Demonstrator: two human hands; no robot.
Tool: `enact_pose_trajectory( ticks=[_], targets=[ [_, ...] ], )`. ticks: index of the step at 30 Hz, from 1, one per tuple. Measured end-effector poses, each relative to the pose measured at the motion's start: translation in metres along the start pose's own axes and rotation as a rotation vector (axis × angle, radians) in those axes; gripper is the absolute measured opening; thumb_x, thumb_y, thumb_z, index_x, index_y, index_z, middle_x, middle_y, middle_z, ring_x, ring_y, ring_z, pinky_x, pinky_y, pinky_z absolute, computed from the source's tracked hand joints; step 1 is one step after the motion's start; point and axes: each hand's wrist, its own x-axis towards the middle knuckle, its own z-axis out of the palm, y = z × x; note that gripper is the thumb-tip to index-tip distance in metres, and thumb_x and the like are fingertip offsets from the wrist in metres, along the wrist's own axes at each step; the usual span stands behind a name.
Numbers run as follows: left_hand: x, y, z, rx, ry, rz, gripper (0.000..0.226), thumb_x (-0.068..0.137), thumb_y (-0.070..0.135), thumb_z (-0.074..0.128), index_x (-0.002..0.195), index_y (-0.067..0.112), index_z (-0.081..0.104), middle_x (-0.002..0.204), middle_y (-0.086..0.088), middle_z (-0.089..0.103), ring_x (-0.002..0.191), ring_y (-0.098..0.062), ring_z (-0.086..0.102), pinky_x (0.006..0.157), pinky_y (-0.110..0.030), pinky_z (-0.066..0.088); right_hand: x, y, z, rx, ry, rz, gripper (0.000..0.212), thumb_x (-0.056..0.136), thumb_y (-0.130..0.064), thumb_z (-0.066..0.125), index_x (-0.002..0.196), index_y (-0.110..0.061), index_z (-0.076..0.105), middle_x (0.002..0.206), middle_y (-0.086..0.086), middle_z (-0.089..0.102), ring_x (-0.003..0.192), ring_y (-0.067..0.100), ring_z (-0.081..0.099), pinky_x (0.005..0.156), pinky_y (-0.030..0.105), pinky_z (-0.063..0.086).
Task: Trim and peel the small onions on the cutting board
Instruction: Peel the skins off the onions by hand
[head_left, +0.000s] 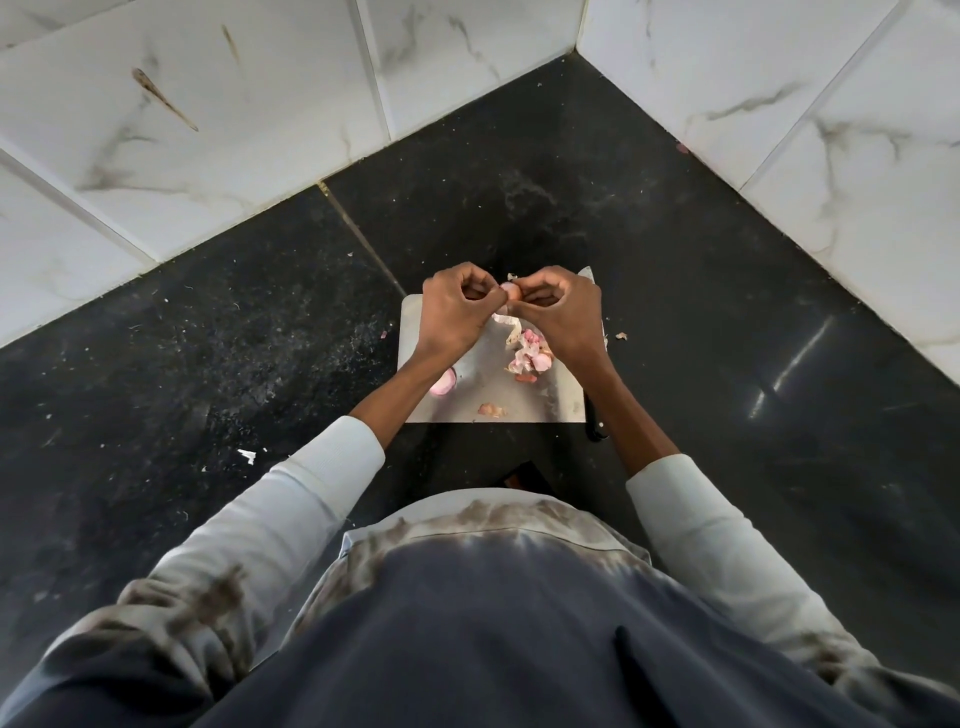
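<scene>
At the left of the cutting board (415, 322), which lay on the dark table (675, 260), a peeled onion (443, 385) rested beside the left forearm. The left hand (457, 306) was held above the board with fingers curled, its fingertips pinching a small onion (511, 291). A strip of skin (511, 327) hung below that onion. The right hand (561, 312) met it from the other side, fingers likewise curled and pinching the same onion. A heap of pink peelings (530, 353) lay on the board beneath the right wrist, with a loose scrap (491, 411) near the front edge.
</scene>
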Motion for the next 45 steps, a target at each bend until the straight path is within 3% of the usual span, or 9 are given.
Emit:
enact_pose_trajectory(
  ticks=[4, 9, 14, 18, 22, 27, 34, 38, 45],
  targets=[
    [-0.004, -0.001, -0.003, -0.067, -0.019, 0.024, 0.01, 0.097, 0.014, 0.077, 0.104, 0.007, 0.081, 0.09, 0.004, 0.078, 0.081, 0.003, 0.073, 0.072, -0.009, 0.055, 0.0, -0.001, -0.004, 0.02, 0.002, 0.017, 0.033, 0.078, -0.025, 0.095, 0.104, -0.01, 0.08, 0.095, -0.002, 0.081, 0.087, 0.013, 0.079, 0.083, 0.027, 0.064],
    [-0.011, 0.002, -0.003, -0.175, -0.036, -0.005, 0.026, 0.09, 0.023, 0.085, 0.111, 0.008, 0.082, 0.099, -0.001, 0.082, 0.086, -0.003, 0.078, 0.075, -0.012, 0.058, 0.0, 0.0, -0.005, -0.044, 0.028, -0.005, 0.031, 0.081, -0.024, 0.093, 0.104, -0.008, 0.078, 0.095, 0.0, 0.079, 0.085, 0.009, 0.077, 0.081, 0.026, 0.065],
    [-0.009, -0.001, 0.003, -0.301, -0.014, -0.134, 0.022, 0.09, 0.015, 0.085, 0.109, 0.005, 0.083, 0.099, -0.006, 0.083, 0.09, -0.014, 0.08, 0.086, -0.026, 0.064, -0.001, 0.0, 0.006, -0.183, 0.104, -0.071, 0.025, 0.078, -0.02, 0.094, 0.093, -0.013, 0.075, 0.094, -0.002, 0.071, 0.079, 0.009, 0.072, 0.074, 0.027, 0.064],
    [-0.006, -0.001, 0.005, -0.425, -0.029, -0.275, 0.017, 0.093, 0.011, 0.081, 0.108, 0.005, 0.083, 0.097, -0.005, 0.083, 0.09, -0.014, 0.08, 0.082, -0.023, 0.063, 0.0, -0.004, 0.01, -0.247, 0.147, -0.128, 0.024, 0.079, -0.019, 0.093, 0.09, -0.015, 0.072, 0.094, -0.005, 0.067, 0.08, 0.01, 0.067, 0.075, 0.027, 0.06],
    [-0.001, 0.001, 0.005, -0.516, -0.026, -0.346, 0.013, 0.094, 0.01, 0.079, 0.105, 0.004, 0.083, 0.098, -0.011, 0.083, 0.096, -0.025, 0.08, 0.091, -0.034, 0.065, 0.001, -0.006, 0.011, -0.255, 0.176, -0.141, 0.026, 0.079, -0.02, 0.094, 0.09, -0.016, 0.071, 0.094, -0.006, 0.066, 0.08, 0.008, 0.065, 0.074, 0.022, 0.057],
    [0.003, 0.0, 0.007, -0.438, 0.016, -0.327, 0.012, 0.096, 0.014, 0.078, 0.103, 0.006, 0.083, 0.096, -0.008, 0.082, 0.094, -0.023, 0.08, 0.089, -0.033, 0.065, 0.002, -0.008, 0.01, -0.189, 0.176, -0.141, 0.024, 0.078, -0.017, 0.094, 0.089, -0.015, 0.073, 0.091, -0.005, 0.069, 0.079, 0.012, 0.069, 0.074, 0.027, 0.061],
    [-0.001, -0.003, 0.008, -0.242, 0.06, -0.203, 0.012, 0.098, 0.013, 0.075, 0.106, 0.007, 0.082, 0.098, -0.006, 0.08, 0.089, -0.015, 0.076, 0.082, -0.021, 0.063, -0.002, -0.008, 0.008, -0.022, 0.119, -0.061, 0.025, 0.081, -0.023, 0.093, 0.098, -0.013, 0.077, 0.093, -0.002, 0.078, 0.083, 0.012, 0.077, 0.078, 0.03, 0.065],
    [-0.003, -0.003, 0.006, -0.28, 0.053, -0.208, 0.014, 0.098, 0.015, 0.076, 0.108, 0.006, 0.082, 0.1, -0.006, 0.081, 0.092, -0.016, 0.078, 0.086, -0.025, 0.064, -0.002, -0.007, 0.004, 0.056, 0.074, 0.012, 0.031, 0.08, -0.02, 0.094, 0.103, -0.008, 0.077, 0.093, -0.004, 0.08, 0.086, 0.01, 0.078, 0.08, 0.02, 0.061],
    [-0.007, -0.001, 0.0, -0.34, -0.036, -0.213, 0.02, 0.094, 0.018, 0.081, 0.111, 0.008, 0.082, 0.102, -0.003, 0.082, 0.093, -0.012, 0.079, 0.085, -0.021, 0.063, -0.001, 0.001, 0.0, 0.029, 0.051, 0.006, 0.032, 0.081, -0.025, 0.094, 0.104, -0.01, 0.077, 0.095, -0.003, 0.08, 0.088, 0.01, 0.078, 0.081, 0.021, 0.062]
  ],
)
